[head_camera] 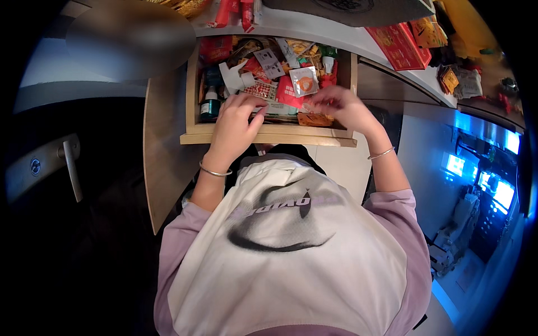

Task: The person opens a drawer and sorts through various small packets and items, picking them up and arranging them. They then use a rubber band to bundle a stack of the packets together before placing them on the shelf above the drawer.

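Note:
An open wooden drawer [269, 138] full of small packets and bottles lies before me. My left hand [241, 115] reaches over its front left part, fingers curled, beside a teal bottle with a white cap [209, 105]; whether the fingers touch anything is unclear. My right hand [342, 107], slightly blurred, is over the front right part, above an orange packet [315, 119]. Its fingertips are near a red packet [289, 92] and a white sachet with an orange print [304, 81]; I cannot tell whether they hold something. A white crumpled piece [235, 77] lies at the left.
Above the drawer runs a white countertop [294, 31] with red wrapped sticks [229, 12], a red box [399, 46] and small orange packets [449, 80]. A wooden panel [166, 159] stands left of the drawer. At the far left is a door handle [72, 170].

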`<action>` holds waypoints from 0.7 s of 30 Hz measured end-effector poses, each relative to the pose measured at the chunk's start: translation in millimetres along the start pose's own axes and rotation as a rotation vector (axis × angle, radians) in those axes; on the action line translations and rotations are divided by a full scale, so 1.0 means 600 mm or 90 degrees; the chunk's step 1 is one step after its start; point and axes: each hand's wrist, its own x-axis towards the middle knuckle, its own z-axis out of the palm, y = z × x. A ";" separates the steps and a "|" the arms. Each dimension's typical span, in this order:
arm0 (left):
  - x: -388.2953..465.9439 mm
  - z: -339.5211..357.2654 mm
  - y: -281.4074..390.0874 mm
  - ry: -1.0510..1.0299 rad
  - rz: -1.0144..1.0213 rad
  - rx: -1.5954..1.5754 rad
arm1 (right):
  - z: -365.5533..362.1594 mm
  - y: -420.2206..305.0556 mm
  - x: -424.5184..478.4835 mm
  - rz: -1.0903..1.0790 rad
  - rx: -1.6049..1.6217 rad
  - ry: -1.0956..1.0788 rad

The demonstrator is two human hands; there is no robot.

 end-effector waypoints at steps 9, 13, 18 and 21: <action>0.020 -0.004 -0.002 -0.203 0.000 0.138 | 0.003 0.025 -0.019 -0.029 -0.179 -0.124; 0.046 0.010 0.008 -0.152 -0.086 -0.105 | -0.015 0.023 -0.012 -0.035 -0.053 0.030; 0.067 0.077 0.067 -0.048 -0.238 -0.695 | 0.008 -0.016 0.006 -0.045 0.126 0.104; 0.077 0.112 0.077 0.058 -0.334 -0.897 | 0.020 -0.047 0.005 -0.144 0.095 -0.031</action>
